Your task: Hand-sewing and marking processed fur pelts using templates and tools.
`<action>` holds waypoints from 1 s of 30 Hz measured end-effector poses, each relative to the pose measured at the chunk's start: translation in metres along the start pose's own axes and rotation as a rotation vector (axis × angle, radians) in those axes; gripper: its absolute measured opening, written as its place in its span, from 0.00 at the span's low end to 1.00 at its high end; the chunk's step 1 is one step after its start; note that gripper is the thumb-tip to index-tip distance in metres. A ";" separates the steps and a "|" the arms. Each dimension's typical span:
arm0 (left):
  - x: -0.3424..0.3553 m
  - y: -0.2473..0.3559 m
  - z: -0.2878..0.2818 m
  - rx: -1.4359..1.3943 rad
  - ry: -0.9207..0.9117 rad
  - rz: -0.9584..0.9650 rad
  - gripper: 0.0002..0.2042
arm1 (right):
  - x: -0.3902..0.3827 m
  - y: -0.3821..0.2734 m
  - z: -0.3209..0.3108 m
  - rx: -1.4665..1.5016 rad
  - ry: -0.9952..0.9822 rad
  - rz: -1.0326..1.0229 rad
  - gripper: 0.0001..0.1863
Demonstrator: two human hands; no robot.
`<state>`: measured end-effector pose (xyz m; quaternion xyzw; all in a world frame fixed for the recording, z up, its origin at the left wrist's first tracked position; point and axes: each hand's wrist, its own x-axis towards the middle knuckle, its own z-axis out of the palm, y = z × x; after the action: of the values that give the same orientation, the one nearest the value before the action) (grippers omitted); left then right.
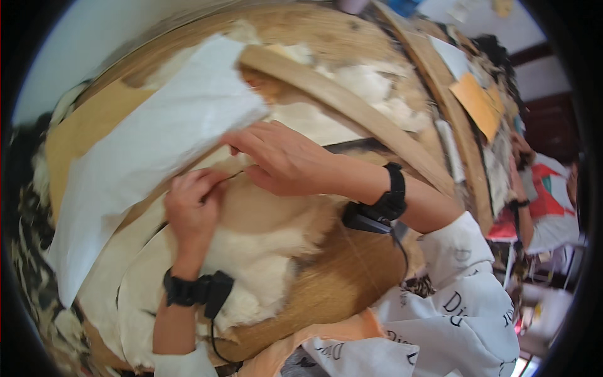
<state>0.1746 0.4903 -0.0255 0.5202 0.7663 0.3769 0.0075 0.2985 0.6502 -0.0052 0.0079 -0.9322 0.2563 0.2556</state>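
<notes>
White and tan fur fabric [270, 251] is lying across the wooden table [81, 125] directly under my two hands. I am resting my left hand [191, 207] on the upper edge of this fur piece, with the fingers curled closed and the fingertips pinching at the fabric edge; whether a small tool is sitting between them, I cannot tell. I am placing my right hand [282, 160] just above and to the right of the left one, palm down, with the fingers bent and pressing on the pale fabric layer where it is meeting the fur. The two hands are nearly touching at the fingertips. A thin dark line, thread or seam, is running between them.

I am wearing a black wrist strap [185, 290] on the left forearm and a second black strap [392, 195] on the right wrist, each carrying a small black device with a cable.

A large white paper sheet [151, 144] is lying to the left of my hands, overlapping the table and reaching toward my right fingertips. A long curved wooden strip [352, 107] is crossing the table behind the right hand. Orange card pieces [474, 100] are resting farther right. Another person in a red and white garment [546, 188] is sitting at the far right edge.
</notes>
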 end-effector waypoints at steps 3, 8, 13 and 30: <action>-0.002 0.004 -0.002 -0.038 -0.034 -0.039 0.06 | -0.009 -0.005 -0.037 0.006 0.067 0.328 0.19; -0.004 0.004 0.005 -0.073 -0.042 -0.097 0.05 | -0.091 -0.023 -0.096 -0.206 -0.297 0.605 0.19; -0.004 0.004 0.001 -0.037 -0.020 -0.093 0.05 | -0.124 -0.024 -0.103 -0.212 -0.295 0.592 0.21; -0.005 0.006 0.003 0.006 -0.010 -0.100 0.06 | 0.003 -0.028 0.012 -0.155 -0.180 0.091 0.20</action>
<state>0.1826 0.4893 -0.0264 0.4833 0.7924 0.3711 0.0287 0.2943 0.6202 0.0011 -0.0312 -0.9678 0.1930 0.1587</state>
